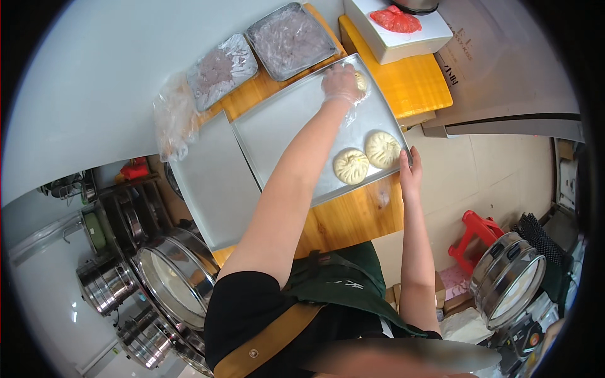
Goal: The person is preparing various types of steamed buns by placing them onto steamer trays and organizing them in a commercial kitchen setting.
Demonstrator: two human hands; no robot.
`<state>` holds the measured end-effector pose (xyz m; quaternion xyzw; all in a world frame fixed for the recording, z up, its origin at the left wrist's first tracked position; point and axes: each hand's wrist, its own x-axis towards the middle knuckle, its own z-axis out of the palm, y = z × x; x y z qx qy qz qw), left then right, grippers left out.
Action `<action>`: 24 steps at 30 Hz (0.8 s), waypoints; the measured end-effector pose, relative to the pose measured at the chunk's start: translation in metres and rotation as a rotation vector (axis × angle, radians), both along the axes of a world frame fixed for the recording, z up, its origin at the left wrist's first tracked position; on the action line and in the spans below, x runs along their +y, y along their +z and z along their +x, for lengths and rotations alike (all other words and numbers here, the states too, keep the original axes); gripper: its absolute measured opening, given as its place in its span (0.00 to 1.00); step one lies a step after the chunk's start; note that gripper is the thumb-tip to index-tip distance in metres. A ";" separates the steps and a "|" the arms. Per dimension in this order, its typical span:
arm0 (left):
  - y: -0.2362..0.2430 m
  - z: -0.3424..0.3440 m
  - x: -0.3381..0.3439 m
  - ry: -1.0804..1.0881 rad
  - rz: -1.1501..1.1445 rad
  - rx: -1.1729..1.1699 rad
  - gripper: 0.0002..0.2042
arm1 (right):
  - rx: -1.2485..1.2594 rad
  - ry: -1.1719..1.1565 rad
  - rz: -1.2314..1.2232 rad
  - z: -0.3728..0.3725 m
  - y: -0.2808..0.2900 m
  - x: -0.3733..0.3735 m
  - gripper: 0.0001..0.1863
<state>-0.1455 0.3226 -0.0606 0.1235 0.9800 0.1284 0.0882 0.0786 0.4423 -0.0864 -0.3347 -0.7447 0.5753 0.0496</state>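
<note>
My left hand, in a thin clear plastic glove, reaches to the far right part of a shallow metal tray. Its fingers curl around a pleated steamed bun, whose right side shows past the hand. Two more pale pleated buns, one by the tray's right rim and another by its near rim, lie close together on the metal. At the near right corner, my right hand grips the tray's edge, with thumb and fingers on either side of the rim, beside the nearer buns.
A second metal tray adjoins on the left, on the wooden table. Two film-covered pans and a plastic bag line the back. A white box, red stool and steel steamers surround the work area.
</note>
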 end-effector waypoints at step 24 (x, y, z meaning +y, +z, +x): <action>0.096 0.156 -0.181 0.737 2.304 -0.939 0.34 | 0.740 0.512 0.328 -0.049 0.156 -0.166 0.14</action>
